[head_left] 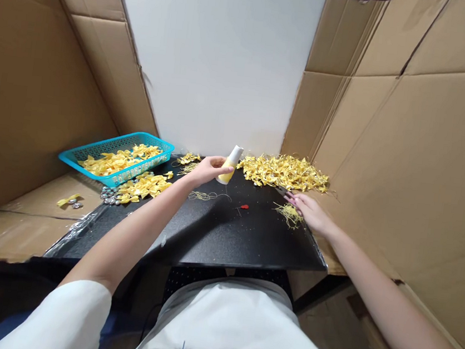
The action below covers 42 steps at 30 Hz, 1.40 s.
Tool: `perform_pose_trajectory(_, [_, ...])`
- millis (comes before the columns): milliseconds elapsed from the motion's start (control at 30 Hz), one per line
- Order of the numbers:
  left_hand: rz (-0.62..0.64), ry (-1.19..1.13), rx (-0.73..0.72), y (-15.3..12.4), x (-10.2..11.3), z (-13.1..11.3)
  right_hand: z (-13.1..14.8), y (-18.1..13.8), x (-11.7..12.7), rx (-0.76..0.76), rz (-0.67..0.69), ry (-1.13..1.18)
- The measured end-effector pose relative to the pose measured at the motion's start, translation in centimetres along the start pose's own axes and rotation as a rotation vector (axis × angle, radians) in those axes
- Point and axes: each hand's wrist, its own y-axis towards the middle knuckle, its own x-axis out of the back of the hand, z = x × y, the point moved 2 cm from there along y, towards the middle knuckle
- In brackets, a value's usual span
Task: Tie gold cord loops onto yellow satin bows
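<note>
Holding a thread cone (228, 170) in the left hand (210, 171), thumb and fingers wrapped round the side, above the middle of the tabletop (245, 243); tilted a little to the right, narrow white end up, probably to let the loose thread (203, 196) run down without snagging. Gripping scissors (292, 197) by the handles in the right hand (311, 210), blades toward the far left, close to the near edge of a large heap of yellow bows (285, 172); too small here to tell whether parted or together. Just beside, on the near side, a tangle of thread clippings (290, 216), perhaps gathered there for easy reach. At the far left, a turquoise basket (112, 147) with more bows inside, presumably against scattering; in front of it, a bow pile (145, 187) next to silver round pieces (109, 196). Lying between the hands, slightly nearer, a small red piece (244, 206), a possible snag for trailing thread. Close on either side, tall cardboard walls (438, 136), likely limiting elbow room, especially at the right.
</note>
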Motion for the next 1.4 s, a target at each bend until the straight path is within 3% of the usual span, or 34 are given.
perform_pose_trajectory(100, [0.066, -0.025, -0.066, 0.1, -0.1, 0.1, 2.8, 1.4, -3.9, 0.034, 0.111, 0.104])
perform_pose_trajectory(200, [0.127, -0.096, -0.131, 0.2, 0.0, 0.4, 5.0, 2.9, -6.7, 0.092, 0.111, -0.021])
perform_pose_trajectory(400, [0.125, -0.104, -0.157, 0.2, 0.4, 0.7, 6.7, 5.2, -9.4, 0.142, 0.107, -0.154])
perform_pose_trajectory(700, [0.126, -0.077, -0.149, 0.0, 0.4, 0.3, 7.3, 6.8, -9.2, 0.216, 0.114, -0.299])
perform_pose_trajectory(1200, [0.18, -0.081, -0.136, -0.3, -0.1, 0.1, 6.8, 7.9, -9.5, 0.235, 0.093, -0.234])
perform_pose_trajectory(1333, [0.144, -0.08, -0.146, -0.2, 0.2, 0.5, 6.3, 7.0, -8.5, 0.233, 0.077, -0.182])
perform_pose_trajectory(1400, [0.102, -0.051, -0.134, -0.1, 0.4, 0.8, 6.1, 6.8, -7.4, 0.232, 0.005, -0.162])
